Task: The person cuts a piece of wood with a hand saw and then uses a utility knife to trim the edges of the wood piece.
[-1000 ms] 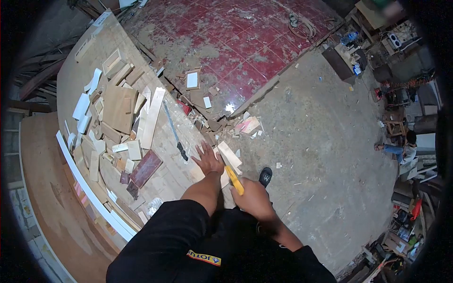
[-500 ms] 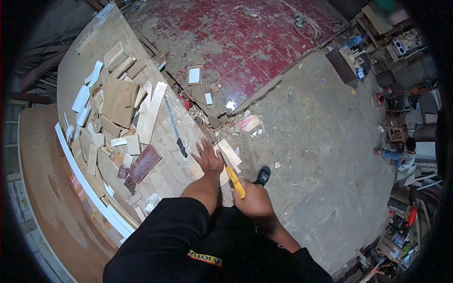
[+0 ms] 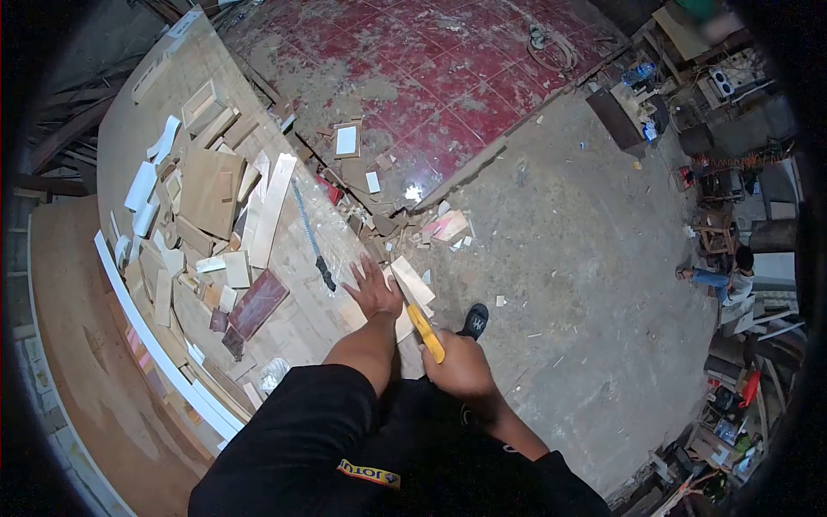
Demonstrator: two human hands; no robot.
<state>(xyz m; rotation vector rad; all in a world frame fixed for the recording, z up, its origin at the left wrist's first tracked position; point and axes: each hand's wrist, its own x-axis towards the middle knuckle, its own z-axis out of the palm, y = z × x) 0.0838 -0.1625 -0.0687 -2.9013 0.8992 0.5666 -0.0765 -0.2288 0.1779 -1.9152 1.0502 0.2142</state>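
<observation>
My right hand [image 3: 461, 366] is wrapped round the yellow handle of a handsaw [image 3: 425, 334]. The saw's thin blade points away from me and lies against a pale wooden board [image 3: 413, 280] at the table's right edge; part of the board sticks out past that edge. Spread flat on the board's near side, my left hand [image 3: 376, 291] is open, its fingers just left of the blade. A dark-handled tool with a long bluish blade [image 3: 312, 237] lies on the table [image 3: 314, 323], left of my left hand.
Wood offcuts, a square brown panel [image 3: 209, 191] and a reddish-brown block [image 3: 257, 304] are piled on the left. A foot in a dark shoe [image 3: 475, 320] stands on the concrete floor right of the table. At the far right sits another person [image 3: 739, 283] among clutter.
The whole view has shifted slightly left. Both hands and the saw keep nearly the same places on the board.
</observation>
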